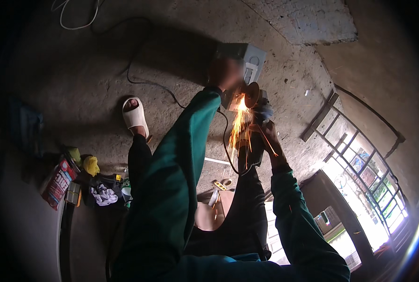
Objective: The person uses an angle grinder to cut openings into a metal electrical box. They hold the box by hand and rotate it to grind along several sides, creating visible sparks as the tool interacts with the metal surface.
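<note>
My right hand (268, 136) is wrapped around an angle grinder (263, 110). Its round cutting disc (252, 95) meets the lower edge of a grey metal box (255, 50), and orange sparks (240, 123) stream down toward my leg. The box has a round mark and a raised rectangular part on its face. My left hand (226, 73) lies against the box's left side, just above the disc; it is blurred, so its fingers cannot be made out. A black cord (225, 134) loops below the grinder.
My foot in a light slide sandal (135, 116) stands on the rough floor at left. Lower left are a red packet (59, 183), a yellow bag (91, 165) and a crumpled cloth (104, 195). A tape roll (227, 182) lies between my legs. A barred window (367, 164) stands right.
</note>
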Action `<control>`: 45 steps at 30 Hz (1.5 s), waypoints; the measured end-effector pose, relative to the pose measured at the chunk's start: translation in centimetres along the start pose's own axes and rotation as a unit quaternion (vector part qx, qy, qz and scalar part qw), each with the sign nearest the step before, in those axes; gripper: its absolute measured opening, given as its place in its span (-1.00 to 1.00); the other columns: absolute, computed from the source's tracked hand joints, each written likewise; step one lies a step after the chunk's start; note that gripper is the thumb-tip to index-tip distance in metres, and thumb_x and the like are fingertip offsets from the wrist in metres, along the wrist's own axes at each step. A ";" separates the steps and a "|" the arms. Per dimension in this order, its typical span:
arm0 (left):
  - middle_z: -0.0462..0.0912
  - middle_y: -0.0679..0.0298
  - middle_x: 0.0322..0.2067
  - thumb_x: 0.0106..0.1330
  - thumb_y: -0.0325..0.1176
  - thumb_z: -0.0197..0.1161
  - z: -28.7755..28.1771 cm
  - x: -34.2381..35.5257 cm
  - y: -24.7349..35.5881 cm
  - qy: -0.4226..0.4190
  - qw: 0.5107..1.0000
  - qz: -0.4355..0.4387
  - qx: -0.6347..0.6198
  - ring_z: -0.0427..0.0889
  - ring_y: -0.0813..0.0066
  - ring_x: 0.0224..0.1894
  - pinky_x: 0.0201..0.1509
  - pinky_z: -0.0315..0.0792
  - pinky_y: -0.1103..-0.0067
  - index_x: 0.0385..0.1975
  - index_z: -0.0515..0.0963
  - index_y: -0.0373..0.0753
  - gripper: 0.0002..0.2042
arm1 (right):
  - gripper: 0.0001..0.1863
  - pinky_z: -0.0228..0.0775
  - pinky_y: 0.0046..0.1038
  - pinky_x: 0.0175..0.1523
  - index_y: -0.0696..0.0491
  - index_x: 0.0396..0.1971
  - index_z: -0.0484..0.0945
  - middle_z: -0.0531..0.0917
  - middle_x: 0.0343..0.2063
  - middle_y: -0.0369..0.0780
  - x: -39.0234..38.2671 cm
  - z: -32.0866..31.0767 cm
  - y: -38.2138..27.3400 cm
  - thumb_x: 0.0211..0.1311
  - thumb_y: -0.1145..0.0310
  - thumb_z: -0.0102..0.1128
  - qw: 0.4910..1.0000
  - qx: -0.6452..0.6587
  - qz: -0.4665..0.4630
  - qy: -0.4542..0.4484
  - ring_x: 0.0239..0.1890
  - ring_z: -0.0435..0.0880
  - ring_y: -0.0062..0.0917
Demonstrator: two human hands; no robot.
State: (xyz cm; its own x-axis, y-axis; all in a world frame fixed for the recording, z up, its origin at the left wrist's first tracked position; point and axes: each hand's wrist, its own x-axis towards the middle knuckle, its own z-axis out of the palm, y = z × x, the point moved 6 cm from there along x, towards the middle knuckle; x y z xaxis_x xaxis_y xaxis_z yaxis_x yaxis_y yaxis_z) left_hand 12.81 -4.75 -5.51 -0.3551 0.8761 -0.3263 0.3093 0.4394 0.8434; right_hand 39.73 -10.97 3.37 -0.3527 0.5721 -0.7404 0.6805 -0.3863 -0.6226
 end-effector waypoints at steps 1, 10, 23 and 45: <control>0.65 0.02 -0.50 0.09 -0.21 0.34 0.7 0.5 1.7 -0.021 1.000 -0.003 -0.020 0.65 0.20 -0.46 -0.34 0.49 0.41 -0.49 0.67 -0.32 -0.75 | -0.58 0.40 -0.48 -0.24 0.15 -0.23 0.54 0.57 -0.39 -0.31 -0.3 -2.8 3.8 -0.15 0.31 0.37 0.998 -0.054 -0.003 0.032 -0.37 0.51 -0.59; 0.64 0.11 -0.53 0.04 -0.11 0.33 1.0 0.4 -0.2 -0.009 1.000 0.002 0.026 0.63 0.16 -0.47 -0.38 0.49 0.33 -0.55 0.65 -0.19 -0.75 | -0.63 0.46 -0.41 -0.28 0.14 -0.27 0.52 0.57 -0.37 -0.27 -0.5 1.2 -3.3 -0.12 0.31 0.34 0.990 0.089 0.101 0.042 -0.39 0.56 -0.53; 0.65 0.09 -0.41 0.07 -0.10 0.33 1.9 0.4 -1.8 -0.028 0.999 -0.020 0.033 0.64 0.12 -0.32 -0.26 0.49 0.31 -0.46 0.61 -0.21 -0.72 | -0.70 0.51 -0.45 -0.35 0.10 -0.28 0.54 0.48 -0.32 -0.17 -1.6 0.4 1.4 0.00 0.28 0.30 0.993 0.097 0.066 0.005 -0.38 0.59 -0.44; 0.58 0.00 -0.36 0.06 -0.09 0.37 0.9 0.2 -0.9 0.013 1.000 -0.006 0.018 0.57 0.06 -0.26 -0.16 0.41 0.30 -0.41 0.58 -0.34 -0.63 | -0.74 0.46 -0.46 -0.44 0.13 -0.44 0.60 0.58 -0.56 -0.25 0.3 0.4 -4.8 -0.19 0.34 0.36 0.959 -0.123 -0.257 0.002 -0.57 0.57 -0.55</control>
State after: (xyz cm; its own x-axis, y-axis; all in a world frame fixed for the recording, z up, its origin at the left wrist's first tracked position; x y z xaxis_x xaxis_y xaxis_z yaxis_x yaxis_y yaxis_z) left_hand 13.24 -4.85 -6.74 -0.3806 0.8658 -0.3247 0.3368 0.4568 0.8233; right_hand 36.12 -9.26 6.01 -0.6794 0.6445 -0.3508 0.5488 0.1289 -0.8260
